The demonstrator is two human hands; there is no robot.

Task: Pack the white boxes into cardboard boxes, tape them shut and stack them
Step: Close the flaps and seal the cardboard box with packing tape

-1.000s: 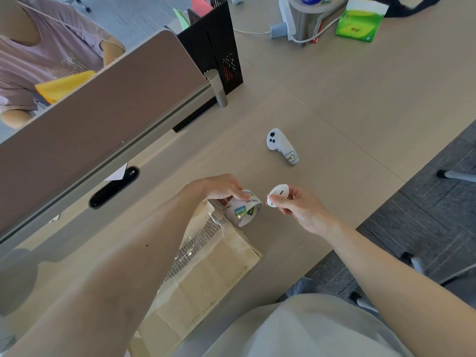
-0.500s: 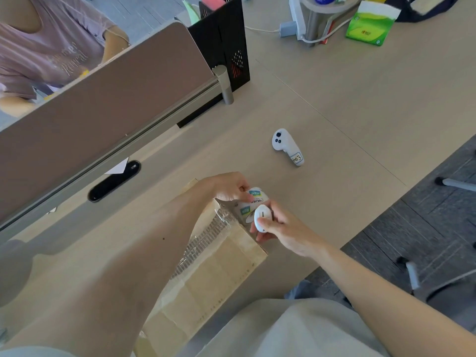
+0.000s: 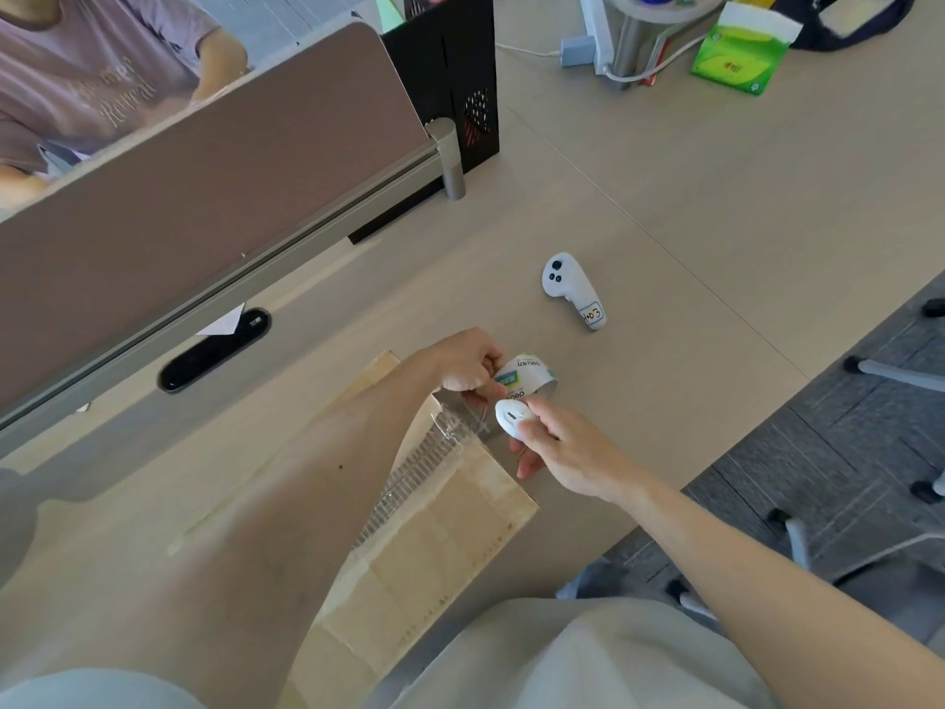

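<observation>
L hand [image 3: 468, 368] grips tape roll [image 3: 529, 372]; R hand [image 3: 567, 447] pinches cutter [image 3: 511, 416]. Tape's thin, sticky: hold taut, cut nr box [image 3: 450, 534].

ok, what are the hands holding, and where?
The left hand grips the tape roll by its rim; the right hand pinches the white oval tool at its near end.

Our left hand [image 3: 468, 368] grips the tape roll [image 3: 526, 376]; our right hand [image 3: 562, 447] pinches a white cutter [image 3: 511, 417] just beside it, over the cardboard box [image 3: 440, 534]. On the desk [image 3: 716, 222]: one white controller [image 3: 570, 289].
</observation>
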